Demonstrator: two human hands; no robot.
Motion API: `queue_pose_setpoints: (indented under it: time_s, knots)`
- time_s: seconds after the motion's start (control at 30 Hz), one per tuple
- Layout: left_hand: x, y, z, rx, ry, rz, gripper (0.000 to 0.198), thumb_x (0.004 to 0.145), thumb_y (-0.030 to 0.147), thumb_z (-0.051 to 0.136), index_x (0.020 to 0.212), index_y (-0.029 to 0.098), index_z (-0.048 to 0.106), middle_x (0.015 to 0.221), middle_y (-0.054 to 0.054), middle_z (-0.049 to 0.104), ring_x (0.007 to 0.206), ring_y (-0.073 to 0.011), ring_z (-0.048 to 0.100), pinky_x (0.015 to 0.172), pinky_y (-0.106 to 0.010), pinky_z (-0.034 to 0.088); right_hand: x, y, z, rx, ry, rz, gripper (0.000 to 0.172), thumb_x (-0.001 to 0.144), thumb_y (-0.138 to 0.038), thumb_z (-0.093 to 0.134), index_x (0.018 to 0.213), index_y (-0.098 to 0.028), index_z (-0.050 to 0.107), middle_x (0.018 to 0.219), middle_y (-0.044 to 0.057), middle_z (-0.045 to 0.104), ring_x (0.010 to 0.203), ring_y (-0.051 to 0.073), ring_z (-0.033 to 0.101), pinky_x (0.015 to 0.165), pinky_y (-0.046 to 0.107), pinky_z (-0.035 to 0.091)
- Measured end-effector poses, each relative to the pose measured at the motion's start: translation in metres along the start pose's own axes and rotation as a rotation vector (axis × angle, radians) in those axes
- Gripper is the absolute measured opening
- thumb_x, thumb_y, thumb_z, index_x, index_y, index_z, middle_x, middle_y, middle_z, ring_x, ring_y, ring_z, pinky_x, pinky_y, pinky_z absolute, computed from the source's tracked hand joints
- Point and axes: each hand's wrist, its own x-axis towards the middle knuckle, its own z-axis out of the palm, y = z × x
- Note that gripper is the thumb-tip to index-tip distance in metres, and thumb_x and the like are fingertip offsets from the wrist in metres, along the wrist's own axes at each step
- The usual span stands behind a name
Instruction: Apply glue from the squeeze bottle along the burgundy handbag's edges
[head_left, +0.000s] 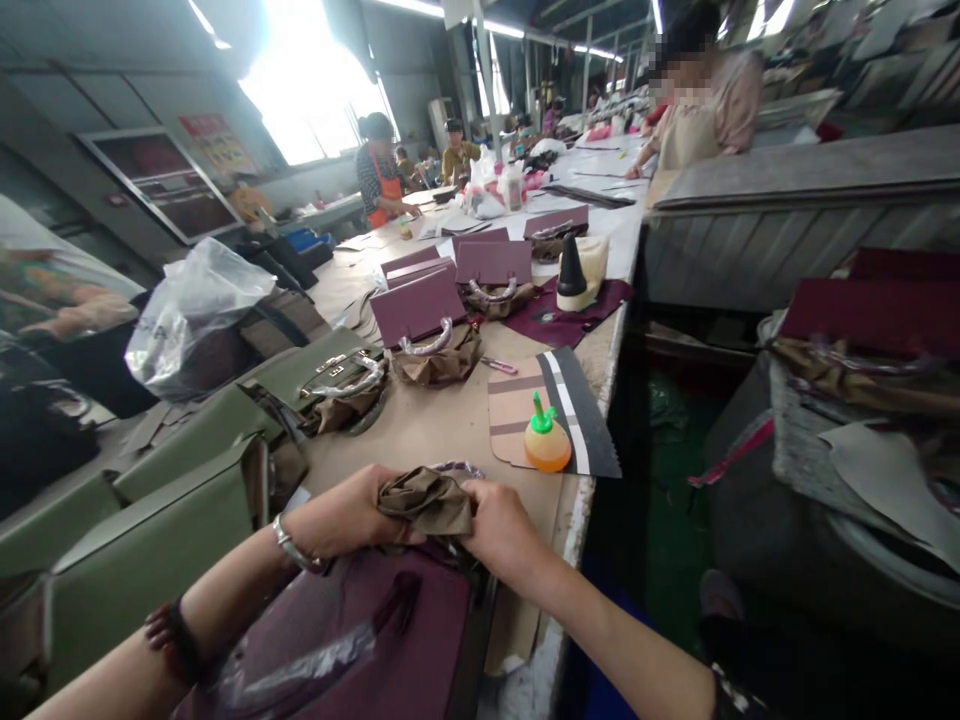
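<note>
A purple handbag [360, 640] lies on the workbench in front of me, one handle wrapped in clear plastic across its near side. Brown lining cloth [427, 500] bulges out at its far edge. My left hand [360, 515] grips the cloth from the left, fingers closed round it. On the other side my right hand [499, 525] is closed on the same cloth. Part of a second wrapped handle shows just behind the cloth. Beyond the right hand stands an orange bottle [547, 445] with a green nozzle, on a brown and black patterned sheet [517, 395].
Green handbags [165, 530] line the left side. Several purple bags [420, 305] with lining pulled out stand farther along the bench, near a black cone [571, 268]. A pink-handled tool [500, 366] lies between. Co-workers stand farther off; a bin [847, 520] is at right.
</note>
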Motion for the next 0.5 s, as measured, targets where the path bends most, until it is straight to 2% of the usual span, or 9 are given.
queue_pose_setpoints:
  time_s: [0.13, 0.23, 0.33, 0.37, 0.43, 0.5]
  knots:
    - [0.003, -0.004, 0.001, 0.018, -0.002, -0.020, 0.024, 0.061, 0.029, 0.063, 0.076, 0.012, 0.058, 0.067, 0.003, 0.048, 0.063, -0.0105, 0.036, 0.058, -0.021, 0.032, -0.001, -0.006, -0.006, -0.100, 0.038, 0.035, 0.021, 0.068, -0.015, 0.062, 0.089, -0.015, 0.064, 0.072, 0.008, 0.067, 0.070, 0.023, 0.062, 0.061, 0.029, 0.040]
    - [0.005, -0.002, 0.005, -0.030, 0.002, -0.048, 0.026, 0.057, 0.032, 0.063, 0.072, 0.012, 0.055, 0.066, 0.002, 0.046, 0.062, -0.0108, 0.035, 0.057, -0.021, 0.030, -0.006, -0.010, -0.018, -0.049, -0.053, 0.007, 0.017, 0.069, -0.022, 0.065, 0.086, -0.018, 0.066, 0.069, 0.003, 0.065, 0.066, 0.019, 0.061, 0.057, 0.025, 0.041]
    - [0.006, -0.003, 0.006, -0.060, 0.004, -0.046, 0.029, 0.057, 0.034, 0.063, 0.073, 0.011, 0.054, 0.066, 0.002, 0.045, 0.063, -0.0109, 0.034, 0.058, -0.022, 0.030, -0.017, 0.002, -0.038, 0.026, -0.108, -0.009, 0.015, 0.070, -0.027, 0.067, 0.083, -0.019, 0.066, 0.066, -0.002, 0.064, 0.058, 0.012, 0.057, 0.050, 0.019, 0.040]
    - [0.006, -0.004, 0.005, -0.056, 0.010, -0.039, 0.029, 0.057, 0.035, 0.063, 0.073, 0.011, 0.054, 0.066, 0.002, 0.045, 0.062, -0.0108, 0.035, 0.057, -0.022, 0.030, -0.021, 0.011, -0.046, 0.025, -0.067, 0.000, 0.014, 0.073, -0.030, 0.065, 0.081, -0.018, 0.065, 0.064, -0.002, 0.063, 0.057, 0.011, 0.056, 0.050, 0.019, 0.041]
    - [0.007, -0.005, 0.000, -0.033, 0.022, -0.025, 0.029, 0.057, 0.035, 0.063, 0.073, 0.012, 0.054, 0.066, 0.002, 0.045, 0.062, -0.0107, 0.035, 0.056, -0.022, 0.029, -0.027, 0.034, -0.064, -0.022, 0.120, 0.032, 0.021, 0.080, -0.038, 0.059, 0.078, -0.018, 0.061, 0.062, -0.001, 0.059, 0.057, 0.013, 0.054, 0.054, 0.023, 0.043]
    - [0.008, -0.005, -0.005, -0.026, 0.028, -0.031, 0.029, 0.057, 0.034, 0.063, 0.073, 0.012, 0.054, 0.065, 0.002, 0.046, 0.061, -0.0107, 0.036, 0.055, -0.021, 0.029, -0.025, 0.059, -0.081, -0.090, 0.358, 0.056, 0.033, 0.081, -0.047, 0.055, 0.093, -0.016, 0.056, 0.070, 0.003, 0.058, 0.064, 0.017, 0.055, 0.063, 0.030, 0.047]
